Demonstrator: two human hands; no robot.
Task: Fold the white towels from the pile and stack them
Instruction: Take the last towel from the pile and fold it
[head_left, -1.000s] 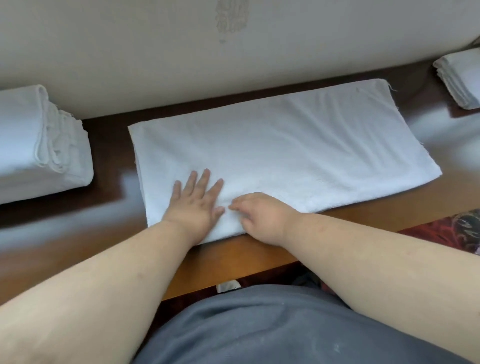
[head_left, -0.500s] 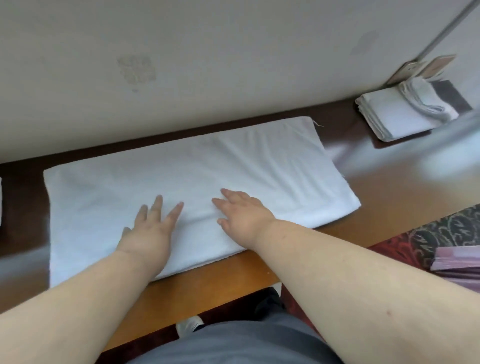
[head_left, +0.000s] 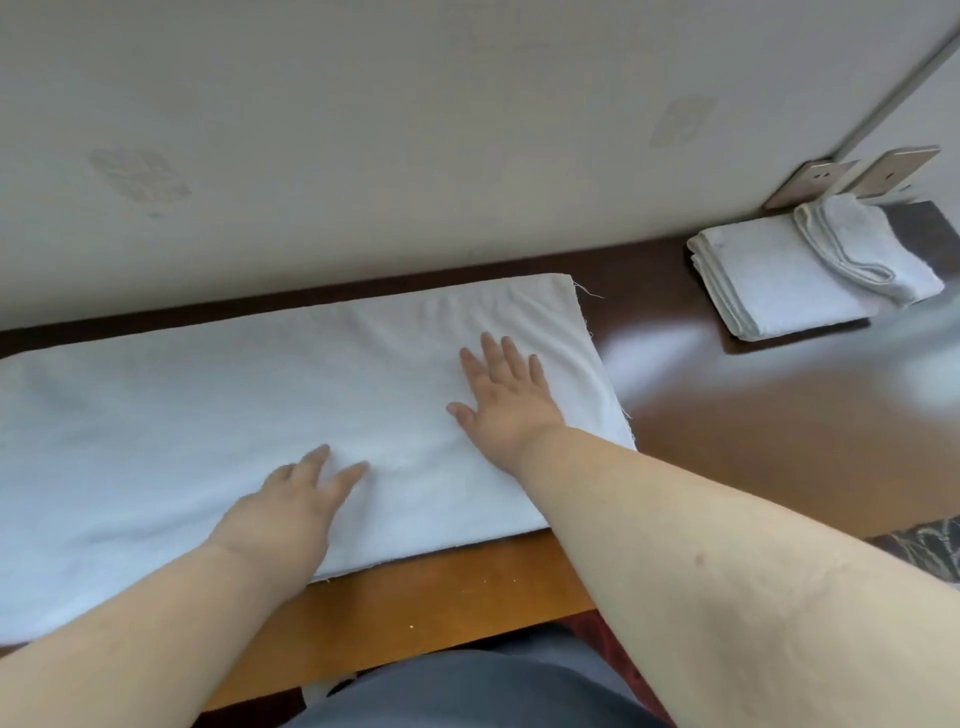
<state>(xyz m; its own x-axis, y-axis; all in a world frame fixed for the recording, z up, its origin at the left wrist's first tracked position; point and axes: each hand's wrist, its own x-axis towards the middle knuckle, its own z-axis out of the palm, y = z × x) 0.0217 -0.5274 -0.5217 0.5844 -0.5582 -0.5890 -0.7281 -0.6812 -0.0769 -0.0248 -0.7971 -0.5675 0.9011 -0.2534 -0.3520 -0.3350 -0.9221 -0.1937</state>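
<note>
Since the earlier frames, both hands have parted: the right hand (head_left: 506, 402) has travelled along the towel (head_left: 218, 410) toward its right end, while the left hand (head_left: 291, 512) has slid slightly up from the near hem. This reads as a smoothing pass, which would leave the cloth flat and ready for its next fold; that fold is not yet begun.

Towel: one long white band lying on the table (head_left: 779, 436), parallel to the back edge and close to the wall (head_left: 415, 130). Its left end runs out of view. The right end shows a frayed hem with loose threads. Faint ripples remain just beyond the right hand.

Right hand: flat, palm down, fingers spread and extended, pressing on the towel near its right end. It grips nothing.

Left hand: palm down near the towel's front hem, fingers loosely extended, resting on the cloth. No pinch or hold is visible.

Folded stack (head_left: 795, 275): sits at the back right corner of the table, well apart from the towel, with one looser towel lying across its top.

Judgement: the working towel is partly folded; several steps remain before it joins the stack.
</note>
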